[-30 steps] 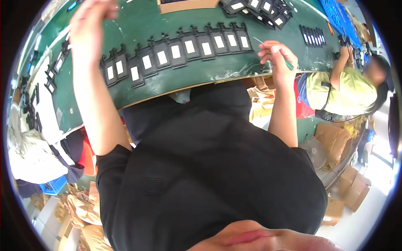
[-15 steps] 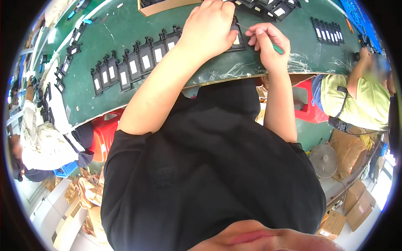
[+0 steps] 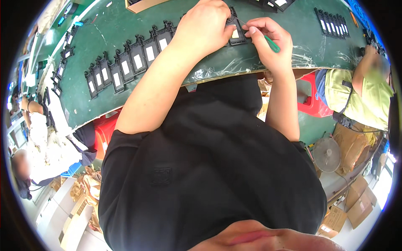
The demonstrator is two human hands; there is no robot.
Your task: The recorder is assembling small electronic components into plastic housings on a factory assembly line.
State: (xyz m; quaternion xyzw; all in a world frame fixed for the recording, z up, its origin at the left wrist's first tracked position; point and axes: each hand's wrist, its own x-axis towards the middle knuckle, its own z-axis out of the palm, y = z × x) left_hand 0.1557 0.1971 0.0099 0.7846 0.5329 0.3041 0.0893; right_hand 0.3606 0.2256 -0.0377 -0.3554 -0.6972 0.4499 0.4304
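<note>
My left hand (image 3: 205,29) is closed on the left edge of a black plastic part (image 3: 237,36) with a white label, lying on the green table. Its thumb points toward the label, and some of its fingertips are hidden. In my right hand (image 3: 274,44) is a green-handled screwdriver (image 3: 272,44), gripped between thumb and fingers. Its thin metal shaft slants up and left to the top of the part, beside my left fingers. The tip is too small to make out. Left of my left forearm, several similar black parts (image 3: 137,60) stand side by side in a row.
A cardboard box (image 3: 144,6) and more black parts (image 3: 280,3) lie along the far side of the green table (image 3: 138,25). Another row of labelled parts (image 3: 331,24) is at the right. Co-workers sit on both sides, one in a yellow-green shirt (image 3: 356,98).
The view has shifted slightly, so the table items sit a little higher. More of the black part shows beside my left thumb. My right hand still holds the screwdriver at its top.
</note>
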